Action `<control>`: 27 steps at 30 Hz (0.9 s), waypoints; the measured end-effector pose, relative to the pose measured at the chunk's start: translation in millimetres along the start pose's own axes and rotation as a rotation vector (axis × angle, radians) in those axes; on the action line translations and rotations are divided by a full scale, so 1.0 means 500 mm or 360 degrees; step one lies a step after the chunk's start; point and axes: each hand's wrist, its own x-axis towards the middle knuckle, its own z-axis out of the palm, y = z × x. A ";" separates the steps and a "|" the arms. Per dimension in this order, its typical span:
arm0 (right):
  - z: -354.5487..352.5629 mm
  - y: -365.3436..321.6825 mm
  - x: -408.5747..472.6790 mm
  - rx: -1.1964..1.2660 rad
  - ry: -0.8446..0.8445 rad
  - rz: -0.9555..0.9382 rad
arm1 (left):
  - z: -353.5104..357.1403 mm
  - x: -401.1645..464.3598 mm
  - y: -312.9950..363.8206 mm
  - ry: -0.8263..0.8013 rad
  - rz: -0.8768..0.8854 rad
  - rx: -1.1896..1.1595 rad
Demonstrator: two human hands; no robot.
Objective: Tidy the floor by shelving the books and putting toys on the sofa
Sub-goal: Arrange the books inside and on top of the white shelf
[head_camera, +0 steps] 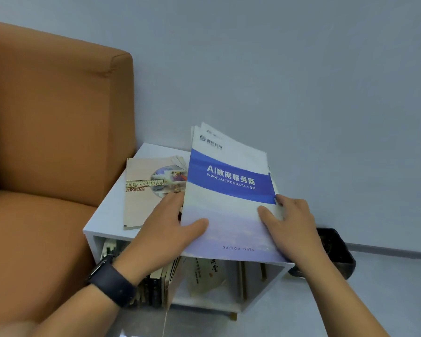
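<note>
Both of your hands hold a thin stack of blue-and-white brochures point(229, 190) at centre frame, tilted up over the top of a small white bookshelf point(107, 210). Your left hand point(165, 229), a dark watch point(112, 280) on its wrist, pinches the stack's left edge, thumb on the cover and fingers hidden behind. Your right hand point(292, 222) grips the right edge the same way — thumb across the front, fingers curled round the back.

To the left of the brochures, a beige paperback reader point(144, 190) lies flat on the shelf top, partly under your left hand. Below, in the shelf's open compartment, several books point(156, 285) already stand or lean at the lower centre of the frame. The orange sofa point(46, 142) fills the left side; a dark bin point(336, 251) sits on the floor just right of the shelf. No toys are in view.

The brochures look limp and loosely stacked — several corners fan out at the top. Ease either pinch and they could splay and slide to the floor or toward the bin. Feeding so floppy a bundle into the compartment may also buckle it against the leaning books, or tip them over.
</note>
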 end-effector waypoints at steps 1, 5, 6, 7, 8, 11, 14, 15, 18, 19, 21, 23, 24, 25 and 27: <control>-0.002 0.000 -0.002 0.0070 0.0008 0.0029 | 0.005 0.000 0.003 0.0039 -0.0017 0.0026; -0.021 0.003 0.004 0.0147 -0.0008 0.0097 | 0.025 0.002 0.009 0.0097 -0.0092 0.0206; -0.025 0.003 0.005 0.0129 0.0016 0.0081 | 0.029 0.003 0.011 0.0112 -0.0114 0.0252; -0.028 0.005 0.004 0.0113 0.0054 0.0058 | 0.034 0.002 0.016 0.0128 -0.0133 0.0269; -0.031 0.005 0.003 0.0089 0.0083 0.0032 | 0.039 0.002 0.017 0.0167 -0.0143 0.0267; -0.038 0.009 -0.001 0.0011 0.0061 0.0056 | 0.053 -0.004 0.024 0.0305 -0.0068 0.0387; -0.038 0.016 0.002 -0.0096 -0.0002 0.0139 | 0.069 -0.014 0.047 0.0343 0.0093 0.0236; -0.038 0.018 0.003 -0.0113 -0.0017 0.0164 | 0.073 -0.019 0.056 0.0305 0.0071 0.0126; -0.040 0.019 0.004 -0.0068 -0.0040 0.0208 | 0.078 -0.015 0.056 0.0265 -0.0027 0.0121; -0.041 0.018 0.002 -0.0049 -0.0038 0.0213 | 0.075 -0.009 0.050 0.0253 -0.0031 0.0195; -0.041 0.015 -0.003 -0.0044 -0.0016 0.0214 | 0.063 -0.001 0.043 0.0238 -0.0057 0.0217; -0.038 0.011 -0.012 -0.0098 0.0030 0.0209 | 0.052 0.005 0.040 0.0254 -0.0087 0.0160; -0.037 0.009 -0.017 -0.0152 0.0059 0.0203 | 0.049 0.007 0.040 0.0259 -0.0100 0.0152; -0.036 0.005 -0.021 -0.0201 0.0086 0.0196 | 0.045 0.008 0.042 0.0243 -0.0126 0.0146; -0.035 -0.003 -0.026 -0.0227 0.0121 0.0184 | 0.034 0.012 0.042 0.0219 -0.0263 0.0000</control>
